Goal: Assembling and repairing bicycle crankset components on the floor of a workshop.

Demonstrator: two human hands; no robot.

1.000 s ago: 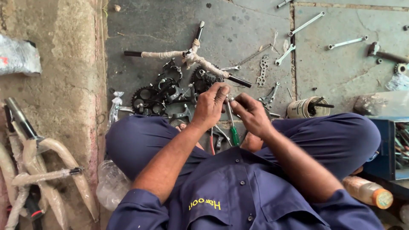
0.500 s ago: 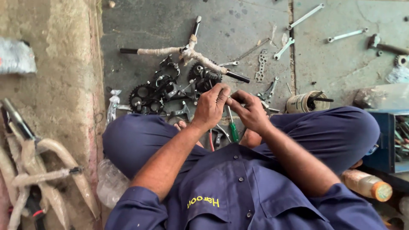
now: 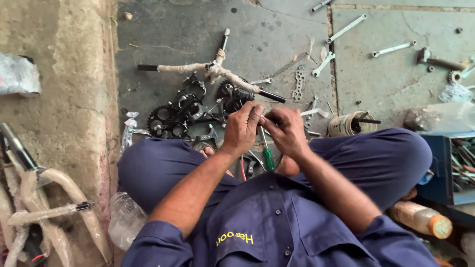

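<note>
2 hands [image 3: 264,129] meet — orange-capped bottle [image 3: 420,219] lies far right.

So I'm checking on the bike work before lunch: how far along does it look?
Early to middling, I'd guess. Done: the wrapped handlebar and sprockets lie loose on the floor. In hand: left hand and right hand meet over a small part, hidden. Left: the spanners and parts remain spread around.

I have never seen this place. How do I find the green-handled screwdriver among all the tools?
Start at the seated person's two hands, left hand and right hand, joined above the crossed legs. Directly beneath them the screwdriver points up into the hands. Its bright green handle sets it apart from the red-handled pliers beside it.
</note>
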